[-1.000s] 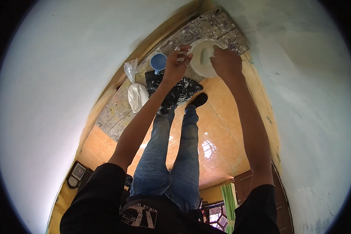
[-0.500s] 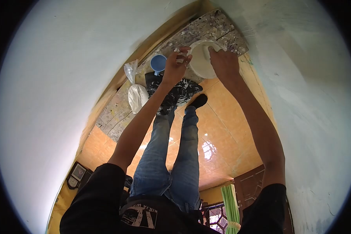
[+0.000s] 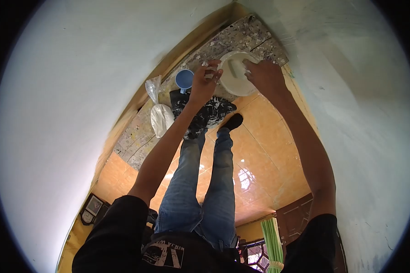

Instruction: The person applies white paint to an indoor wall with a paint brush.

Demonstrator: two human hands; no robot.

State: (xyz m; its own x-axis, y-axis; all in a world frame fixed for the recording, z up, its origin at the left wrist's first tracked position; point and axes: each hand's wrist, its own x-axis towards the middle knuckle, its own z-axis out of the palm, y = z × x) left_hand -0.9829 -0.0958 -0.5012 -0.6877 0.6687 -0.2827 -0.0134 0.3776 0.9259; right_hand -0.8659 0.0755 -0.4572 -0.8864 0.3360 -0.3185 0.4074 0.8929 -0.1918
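A round white container point(image 3: 237, 84) with pale, wet-looking material inside stands on a paint-spattered board point(image 3: 223, 43). My left hand point(image 3: 206, 82) is at its left rim, fingers apart and curved, with white smears on the fingertips and nothing held. Over the right side of the container is my right hand point(image 3: 265, 73), its fingers bent down and whitened at the tips; whether something is between them is too small to tell. A blue mug point(image 3: 184, 78) stands left of my left hand. Below that hand lies a black cloth or bag point(image 3: 207, 113) with white smears.
A clear plastic bag of white powder point(image 3: 161, 119) rests on the board at the left. Pale walls point(image 3: 77, 82) rise on both sides. Orange floor tiles point(image 3: 264, 154) lie below, with my legs point(image 3: 182, 186) and one dark-shod foot point(image 3: 233, 121). A green curtain point(image 3: 272, 241) hangs at the bottom.
My right hand has shifted slightly right and down, and its index finger has drawn back from the container's middle. My left hand has barely moved. The whole view has shifted a little.
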